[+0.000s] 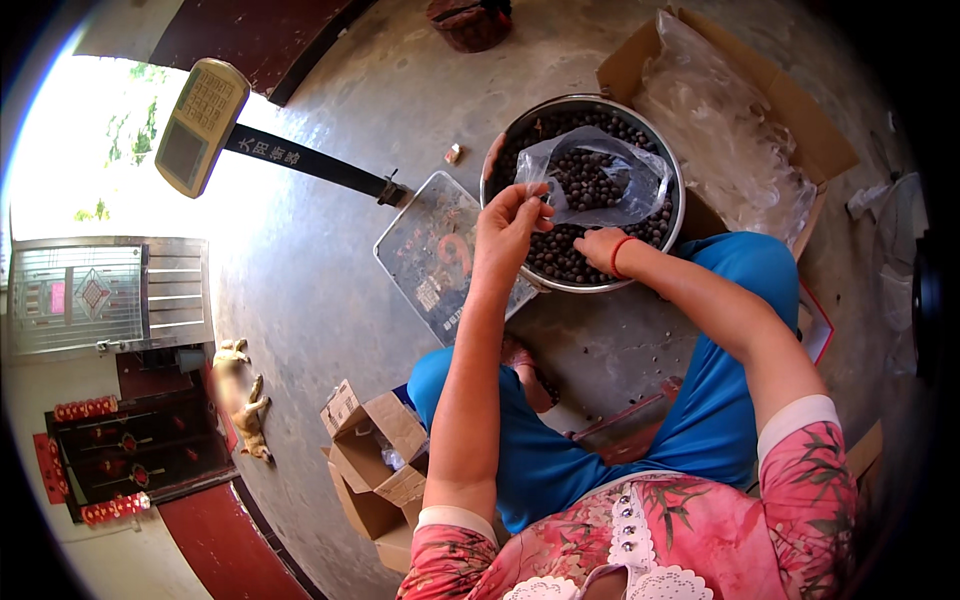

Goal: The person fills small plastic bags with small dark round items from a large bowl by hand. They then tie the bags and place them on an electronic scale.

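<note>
A wide metal basin [681, 205] in front of me holds many small, dark, round nuts or seeds [560, 262]. On top of them lies a clear plastic bag [645, 200], its mouth spread wide, with more of the dark balls inside. At the bag's left edge my left hand [506, 225] is closed, thumb and fingers pinching the film. My right hand [606, 250], with a red cord at the wrist, reaches into the near side of the basin below the bag. Its fingers are curled together among the balls, and the fingertips are partly hidden.
Beyond the basin on the right stands a cardboard box [825, 140] full of clear plastic bags [715, 130]. A platform scale [425, 255] with a display on a post [203, 128] is at the left. Open cartons [375, 450] sit by my left knee. An animal [245, 405] lies farther left.
</note>
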Demonstrator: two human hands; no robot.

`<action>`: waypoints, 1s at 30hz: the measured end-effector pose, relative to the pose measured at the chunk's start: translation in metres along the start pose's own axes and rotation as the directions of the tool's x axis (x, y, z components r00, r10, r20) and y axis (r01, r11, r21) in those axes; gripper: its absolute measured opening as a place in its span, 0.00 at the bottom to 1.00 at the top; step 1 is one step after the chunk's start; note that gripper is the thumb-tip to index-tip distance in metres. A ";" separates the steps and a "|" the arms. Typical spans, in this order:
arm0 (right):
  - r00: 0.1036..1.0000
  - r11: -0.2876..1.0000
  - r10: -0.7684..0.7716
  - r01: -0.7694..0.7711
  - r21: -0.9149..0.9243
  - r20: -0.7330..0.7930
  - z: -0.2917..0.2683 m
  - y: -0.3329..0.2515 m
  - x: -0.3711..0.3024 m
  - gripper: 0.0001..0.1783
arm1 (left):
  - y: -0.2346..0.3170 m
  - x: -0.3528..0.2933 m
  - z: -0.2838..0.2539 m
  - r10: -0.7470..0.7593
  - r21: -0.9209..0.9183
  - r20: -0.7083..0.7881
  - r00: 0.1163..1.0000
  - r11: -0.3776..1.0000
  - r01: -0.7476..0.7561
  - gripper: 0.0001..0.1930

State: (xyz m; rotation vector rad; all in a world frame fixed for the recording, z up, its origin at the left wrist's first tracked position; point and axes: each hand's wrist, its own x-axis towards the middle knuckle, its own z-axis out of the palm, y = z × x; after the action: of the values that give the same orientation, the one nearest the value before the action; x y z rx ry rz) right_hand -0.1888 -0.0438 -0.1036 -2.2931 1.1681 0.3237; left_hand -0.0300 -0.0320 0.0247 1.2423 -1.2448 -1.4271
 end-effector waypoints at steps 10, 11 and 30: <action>0.895 0.941 -0.339 0.322 0.106 0.290 -0.046 -0.005 0.013 0.17 | 0.004 -0.001 -0.002 0.026 -0.009 -0.045 0.999 1.000 -0.026 0.09; 0.889 0.936 -0.315 0.233 0.264 0.332 -0.055 -0.011 0.011 0.16 | 0.002 -0.001 -0.004 0.024 -0.004 -0.053 0.998 1.000 -0.024 0.09; 0.764 0.998 -0.025 0.058 0.030 -0.645 -0.145 0.023 -0.034 0.22 | 0.003 0.002 -0.004 0.019 -0.027 -0.065 0.998 0.999 -0.020 0.12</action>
State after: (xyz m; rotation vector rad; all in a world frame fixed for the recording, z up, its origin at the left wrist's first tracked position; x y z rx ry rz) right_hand -0.2316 -0.1138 0.0224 -2.4519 1.4075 -0.5683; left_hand -0.0262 -0.0348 0.0278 1.2449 -1.1860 -1.3749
